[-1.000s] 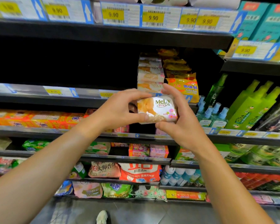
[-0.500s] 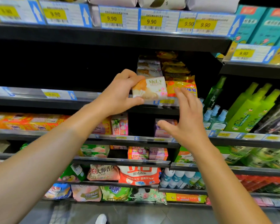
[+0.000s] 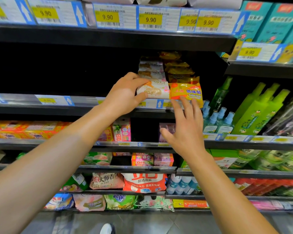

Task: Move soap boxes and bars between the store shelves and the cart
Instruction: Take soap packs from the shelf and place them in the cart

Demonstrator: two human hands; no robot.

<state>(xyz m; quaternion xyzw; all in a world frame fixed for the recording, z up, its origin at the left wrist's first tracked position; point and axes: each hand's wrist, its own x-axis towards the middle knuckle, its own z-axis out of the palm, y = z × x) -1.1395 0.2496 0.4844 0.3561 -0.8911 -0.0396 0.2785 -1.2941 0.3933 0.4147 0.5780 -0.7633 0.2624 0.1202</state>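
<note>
- Two hands were in view: the left hand (image 3: 125, 96) and the right hand (image 3: 187, 130).
- Four white wrapped soap bars (image 3: 155, 90) stood in one row running back on the shelf.
- At least four yellow sulfur soap packs (image 3: 186, 93) sat in the row beside them.
- Three bright green bottles (image 3: 254, 112) stood upright at the right.
- Seven yellow 9.90 price tags (image 3: 150, 19) showed.

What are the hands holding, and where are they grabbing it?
The left hand holds a white soap packet by its left end, thumb underneath and fingers on top, at the shelf front. The right hand is open and holds nothing.
</note>
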